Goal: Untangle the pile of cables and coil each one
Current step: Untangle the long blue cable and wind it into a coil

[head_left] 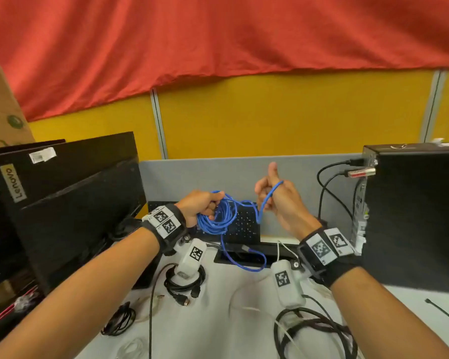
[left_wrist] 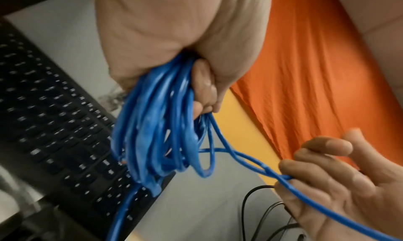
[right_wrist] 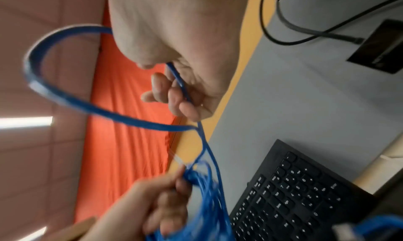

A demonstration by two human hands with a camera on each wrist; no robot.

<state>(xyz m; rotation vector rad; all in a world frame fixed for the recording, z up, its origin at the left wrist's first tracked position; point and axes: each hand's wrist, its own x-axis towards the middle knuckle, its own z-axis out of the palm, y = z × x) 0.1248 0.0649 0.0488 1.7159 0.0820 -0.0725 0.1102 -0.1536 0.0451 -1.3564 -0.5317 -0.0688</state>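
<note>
My left hand [head_left: 200, 207] is clenched round a bundle of loops of the blue cable [head_left: 219, 216], held up in the air over the black keyboard [head_left: 244, 224], with one strand running across to my right hand [head_left: 278, 200], whose fingers curl round it while the thumb sticks up. A loose tail of the same cable drops below my left hand to the white desk [head_left: 218, 320] (its end sags in a curve between my wrists). Under my left wrist lies a coiled black cable [head_left: 184, 282]; more black cables [head_left: 314, 332] sprawl below my right wrist.
</note>
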